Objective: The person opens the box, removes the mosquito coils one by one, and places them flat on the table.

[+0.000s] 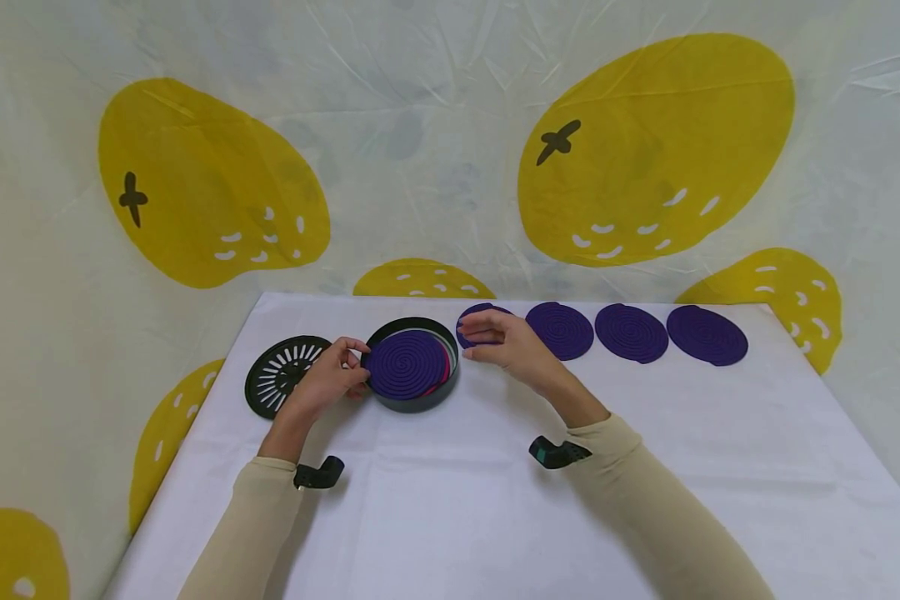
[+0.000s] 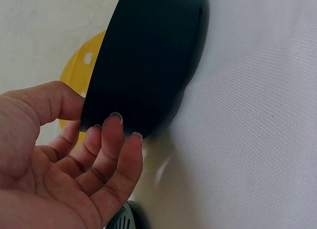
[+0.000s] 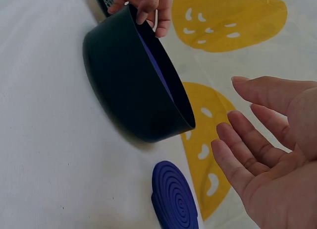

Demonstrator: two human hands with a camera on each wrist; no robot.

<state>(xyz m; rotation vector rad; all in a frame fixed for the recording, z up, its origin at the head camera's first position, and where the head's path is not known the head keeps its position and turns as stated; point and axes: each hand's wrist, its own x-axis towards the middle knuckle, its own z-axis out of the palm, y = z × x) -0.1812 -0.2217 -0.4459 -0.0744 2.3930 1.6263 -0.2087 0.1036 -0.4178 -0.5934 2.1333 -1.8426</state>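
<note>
My left hand (image 1: 328,377) grips the left rim of a round dark green tin (image 1: 412,405), its thumb at the inner edge and fingers against the outside wall. On top inside the tin lies a purple spiral mosquito coil (image 1: 403,364). Pink and pale green edges peek out from under it on the right. Just right of the tin, my right hand (image 1: 512,343) holds nothing, fingers extended and thumb apart, as the right wrist view also shows. In the head view this hand partly covers another purple coil (image 3: 174,197) behind it.
Several more purple coils (image 1: 559,331) lie in a row along the back of the white-covered table (image 1: 450,517). A dark round lid with slots (image 1: 266,385) lies left of the tin, partly behind my left hand. A curtain with yellow fruit prints (image 1: 652,150) hangs behind.
</note>
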